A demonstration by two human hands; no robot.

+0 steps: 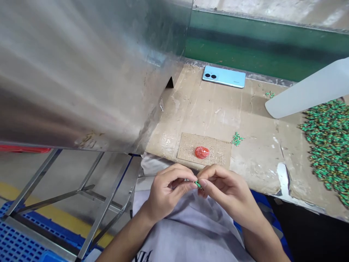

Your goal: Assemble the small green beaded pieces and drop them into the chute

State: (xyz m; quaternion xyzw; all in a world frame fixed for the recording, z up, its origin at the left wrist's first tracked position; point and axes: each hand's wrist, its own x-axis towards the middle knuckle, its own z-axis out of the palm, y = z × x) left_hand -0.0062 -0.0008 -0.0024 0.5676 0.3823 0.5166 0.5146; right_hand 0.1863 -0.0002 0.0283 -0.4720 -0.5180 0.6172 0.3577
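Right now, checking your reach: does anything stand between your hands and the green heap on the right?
Nothing visible does. Only the cardboard-covered bench lies between the right hand, pinching a green part, and the green heap. The small green cluster sits just off that line.

L hand [166, 191], R hand [226, 191] on green part [199, 185]

Bright, flat light pouring in from above, and there's a long pale glare running down the steel sheet [76, 72] on the left! Only soft shadows by the left hand [166, 189] and right hand [227, 193], and the board [259, 153] bows toward the frame's edges
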